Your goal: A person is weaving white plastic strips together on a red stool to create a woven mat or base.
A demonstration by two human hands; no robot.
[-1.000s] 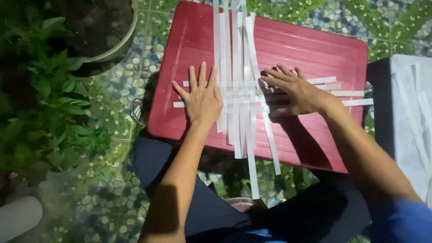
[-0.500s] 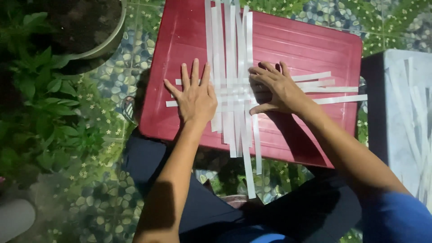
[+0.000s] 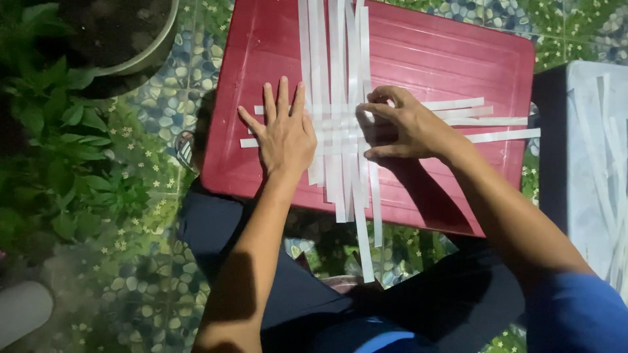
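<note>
A red plastic board lies across my lap. On it, several long white strips run lengthwise and a few more white cross strips run sideways, interlaced in the middle. My left hand lies flat with fingers spread, pressing the left ends of the cross strips down. My right hand rests on the woven middle, fingertips pinching at a lengthwise strip where it crosses the sideways ones.
A grey pot and leafy green plants stand at the left. A grey-white box with more loose white strips sits at the right. The floor is patterned with pebbles and leaves.
My right hand has shifted left onto the woven centre and curled its fingers on a strip. My left hand stays flat on the strips.
</note>
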